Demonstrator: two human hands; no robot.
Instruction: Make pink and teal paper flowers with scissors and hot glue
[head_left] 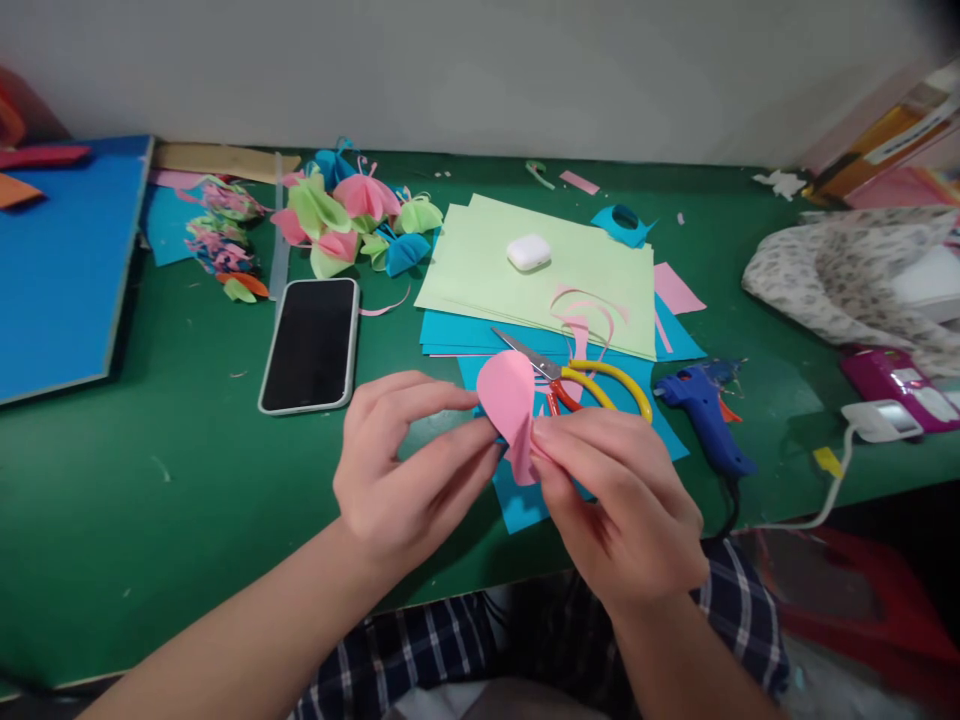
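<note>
A piece of pink paper [507, 392], rounded at the top and folded or pinched lower down, is held up between my two hands. My left hand [420, 460] grips its left edge with the fingertips. With thumb and forefinger pressed together, my right hand [622, 490] pinches the paper's right side at a crease. Just behind the paper lie scissors [551, 370] with yellow and red handles, their blades pointing up and left. Curled pink paper offcuts [581, 330] rest beside them, on blue paper [517, 505] and pale green sheets [465, 260].
A white earbud case [529, 252] sits on the green sheets. To the left are a phone [311, 345], paper butterflies [352, 205] and a blue board [60, 270]. On the right lie a blue glue gun [705, 420], a white cable [840, 480] and a patterned cloth [802, 265].
</note>
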